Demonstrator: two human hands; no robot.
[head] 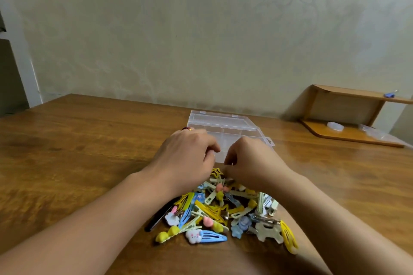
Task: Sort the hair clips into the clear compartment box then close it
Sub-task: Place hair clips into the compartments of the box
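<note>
Wooden table (pixel 67 152) carries everything. Both hands, left hand (pixel 185 158) and right hand (pixel 252 161), have curled fingers; whether either holds anything cannot be told. They meet between the clear compartment box (pixel 225 125) toward the far edge and the hair clips (pixel 223 214) heaped toward the near edge.

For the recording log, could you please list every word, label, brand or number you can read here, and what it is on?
None can be read. The clear compartment box shows no label or print, the hair clips carry only shapes and cartoon faces, and the small items on the wooden shelf are too blurred to tell.
</note>
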